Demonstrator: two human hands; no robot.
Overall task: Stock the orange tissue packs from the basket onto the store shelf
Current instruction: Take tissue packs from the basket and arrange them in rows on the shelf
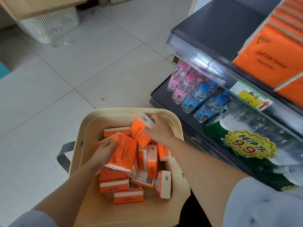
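Reaching into the basket, my left hand and right hand each grip an orange pack, long axes near twelve-to-six. The shelf lies at two o'clock, nearer the right.

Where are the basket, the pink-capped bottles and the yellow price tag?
basket (pixel 124 111): head view, on the bare far rim.
pink-capped bottles (pixel 191 78): head view, on the cap of the nearest one.
yellow price tag (pixel 249 97): head view, on its yellow middle.
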